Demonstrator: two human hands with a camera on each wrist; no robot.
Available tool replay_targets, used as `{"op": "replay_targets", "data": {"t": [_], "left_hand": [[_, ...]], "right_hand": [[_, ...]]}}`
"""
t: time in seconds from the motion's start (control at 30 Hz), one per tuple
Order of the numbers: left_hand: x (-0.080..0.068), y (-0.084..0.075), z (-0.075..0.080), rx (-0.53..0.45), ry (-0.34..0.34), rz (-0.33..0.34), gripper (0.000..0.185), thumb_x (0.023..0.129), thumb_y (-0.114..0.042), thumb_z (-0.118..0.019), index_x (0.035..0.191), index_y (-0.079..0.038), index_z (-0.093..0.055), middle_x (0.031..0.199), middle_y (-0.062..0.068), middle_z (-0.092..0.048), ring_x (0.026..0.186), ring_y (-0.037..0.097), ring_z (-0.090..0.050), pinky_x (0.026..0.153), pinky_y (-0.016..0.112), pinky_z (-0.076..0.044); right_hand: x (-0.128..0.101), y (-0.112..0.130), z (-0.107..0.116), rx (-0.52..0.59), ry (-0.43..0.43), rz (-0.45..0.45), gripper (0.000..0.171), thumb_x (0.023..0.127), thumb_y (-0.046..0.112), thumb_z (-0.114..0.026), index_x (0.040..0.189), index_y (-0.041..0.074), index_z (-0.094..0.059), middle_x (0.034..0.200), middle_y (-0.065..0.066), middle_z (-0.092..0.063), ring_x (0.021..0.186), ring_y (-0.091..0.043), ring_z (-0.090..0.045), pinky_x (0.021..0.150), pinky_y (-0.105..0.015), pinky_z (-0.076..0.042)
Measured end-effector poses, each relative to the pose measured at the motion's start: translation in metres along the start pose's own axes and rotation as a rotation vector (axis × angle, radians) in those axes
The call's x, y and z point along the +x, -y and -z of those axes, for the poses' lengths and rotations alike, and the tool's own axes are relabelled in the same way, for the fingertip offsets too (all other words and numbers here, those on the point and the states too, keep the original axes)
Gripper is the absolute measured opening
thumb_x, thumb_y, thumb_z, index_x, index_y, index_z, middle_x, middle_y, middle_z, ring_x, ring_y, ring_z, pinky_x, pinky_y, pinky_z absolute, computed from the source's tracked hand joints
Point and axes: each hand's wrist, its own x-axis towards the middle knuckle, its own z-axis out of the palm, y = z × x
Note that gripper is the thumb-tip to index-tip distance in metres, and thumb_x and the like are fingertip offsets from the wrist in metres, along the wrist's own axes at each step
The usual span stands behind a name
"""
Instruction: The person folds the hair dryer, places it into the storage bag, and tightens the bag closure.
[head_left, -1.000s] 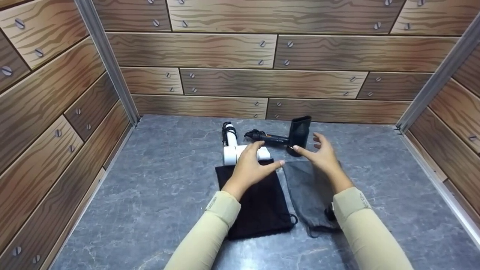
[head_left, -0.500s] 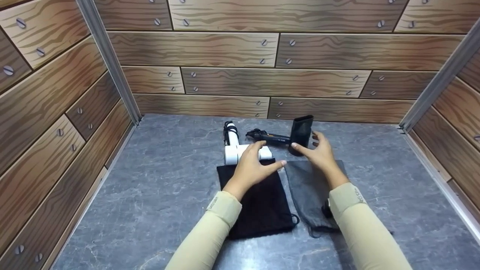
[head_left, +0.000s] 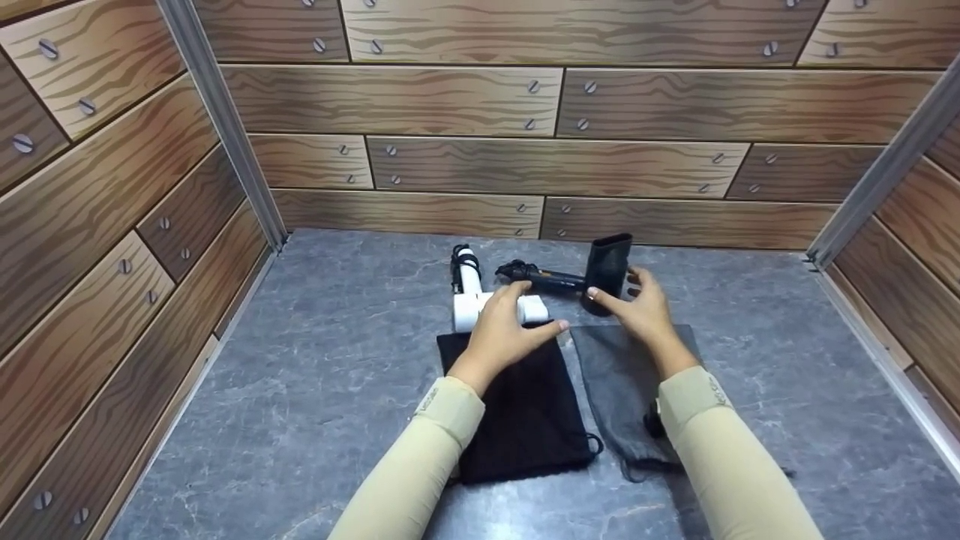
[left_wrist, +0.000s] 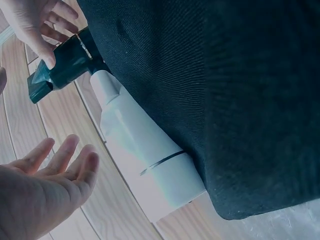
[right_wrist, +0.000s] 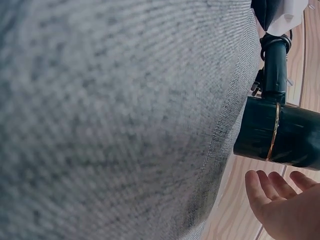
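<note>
A white hair dryer [head_left: 534, 308] with its cord wound round the handle lies behind a black drawstring pouch [head_left: 517, 412]. Above the pouch's far end, my left hand [head_left: 501, 337] has its fingers spread and partly covers the dryer; a gap shows between them in the left wrist view. My right hand [head_left: 645, 311] is beside a black hair dryer [head_left: 606, 270], thumb in front of its barrel and fingers along its right side. In the right wrist view, that hand's relaxed fingers [right_wrist: 267, 185] lie just off the barrel. Below it lies a grey drawstring pouch [head_left: 619, 375].
Everything lies on a grey marbled tabletop [head_left: 337, 360]. Wood-patterned panels [head_left: 457, 165] enclose it at the back and both sides, with metal posts [head_left: 225, 127] in the corners. The black dryer's corded handle [head_left: 551, 279] points left, towards the white dryer's handle.
My right hand has moved slightly left, closer around the black hair dryer's barrel. The left hand stays above the white dryer. The head view has shifted slightly.
</note>
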Motion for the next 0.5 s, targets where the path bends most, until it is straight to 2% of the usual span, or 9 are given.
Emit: {"op": "replay_targets", "data": {"t": [0.27,0.5], "left_hand": [[0.006,-0.003,0.002,-0.021,0.016,0.003,0.09,0.084,-0.057,-0.086,0.153,-0.008,-0.054,0.15,0.013,-0.06,0.14,0.029,-0.058,0.119,0.045,-0.046],[0.011,-0.006,0.003,-0.039,0.043,0.021,0.09,0.084,-0.058,-0.085,0.153,-0.009,-0.054,0.15,0.012,-0.059,0.139,0.028,-0.058,0.119,0.043,-0.046]], "right_hand": [[0.006,-0.001,-0.007,-0.026,-0.016,-0.001,0.09,0.09,0.041,-0.085,0.156,-0.002,-0.042,0.155,-0.03,-0.05,0.139,-0.048,-0.053,0.12,-0.055,-0.042],[0.01,-0.002,-0.009,0.0,-0.027,-0.017,0.089,0.089,0.041,-0.086,0.154,-0.003,-0.044,0.154,-0.029,-0.051,0.139,-0.045,-0.053,0.121,-0.053,-0.041]]}}
